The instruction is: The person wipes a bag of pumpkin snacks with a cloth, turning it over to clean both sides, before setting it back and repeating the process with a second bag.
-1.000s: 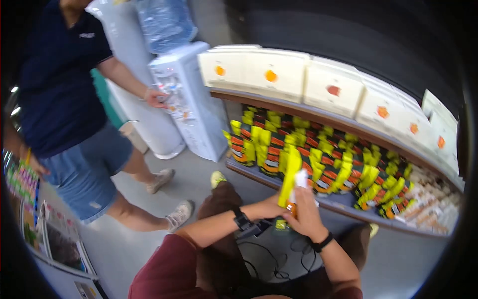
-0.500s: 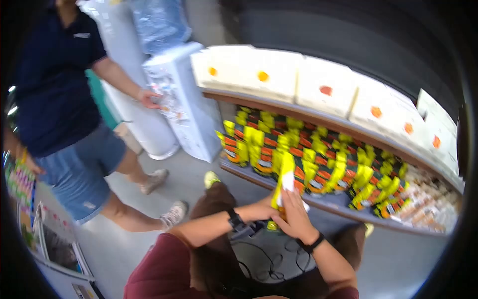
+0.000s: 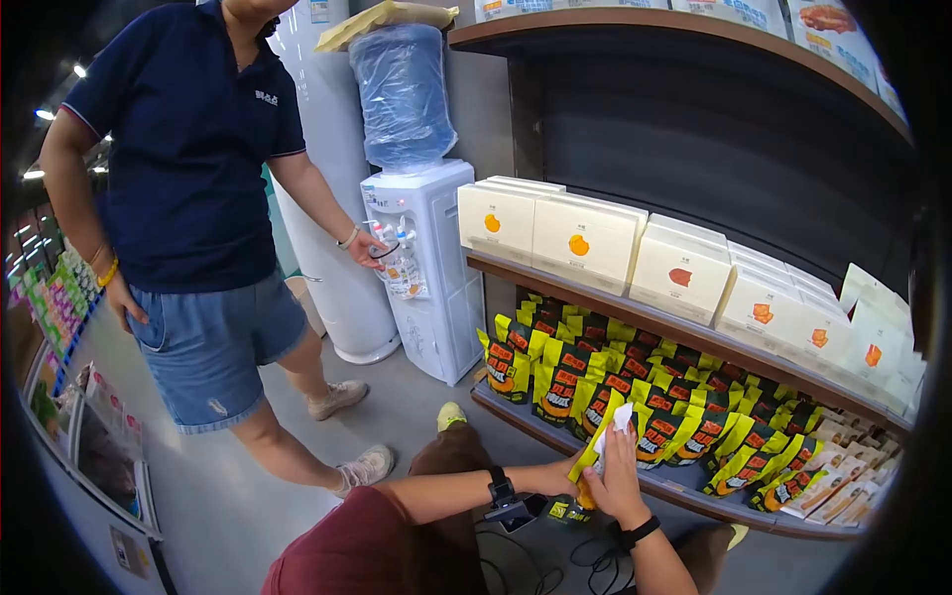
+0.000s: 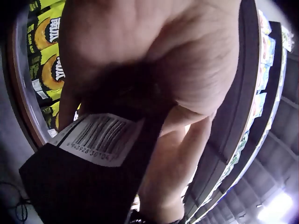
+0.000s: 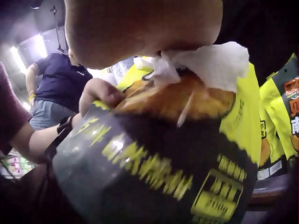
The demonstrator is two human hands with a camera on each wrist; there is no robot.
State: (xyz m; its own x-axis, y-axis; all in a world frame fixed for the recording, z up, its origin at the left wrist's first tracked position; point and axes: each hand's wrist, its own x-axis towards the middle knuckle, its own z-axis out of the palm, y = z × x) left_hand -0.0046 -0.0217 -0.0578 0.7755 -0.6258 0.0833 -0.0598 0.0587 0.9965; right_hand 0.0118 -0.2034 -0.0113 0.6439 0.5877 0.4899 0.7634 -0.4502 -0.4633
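My left hand (image 3: pixel 551 478) grips the side of a black and yellow snack bag (image 5: pixel 154 154), its thumb lying over the bag's edge in the right wrist view. The bag front carries a picture of orange food and yellow lettering. My right hand (image 3: pixel 620 483) lies along the bag with fingers fairly straight, pressing a crumpled white tissue (image 5: pixel 212 65) onto its upper front. Beyond those fingertips, the tissue sticks out in the head view. A white barcode label (image 4: pixel 100 137) on the bag shows below my left palm; much of the bag is hidden by the hands.
Rows of matching bags (image 3: pixel 560 387) fill the low shelf ahead, with white boxes (image 3: pixel 585 238) on the shelf above. A water dispenser (image 3: pixel 426 268) stands left of it. Near it, a person in a navy shirt (image 3: pixel 198 149) reaches toward its taps. Cables (image 3: pixel 535 570) lie on the floor.
The head view has tilted upward, bringing the upper shelf into sight. Both hands stay at the bag, the right one still pressing the tissue to it.
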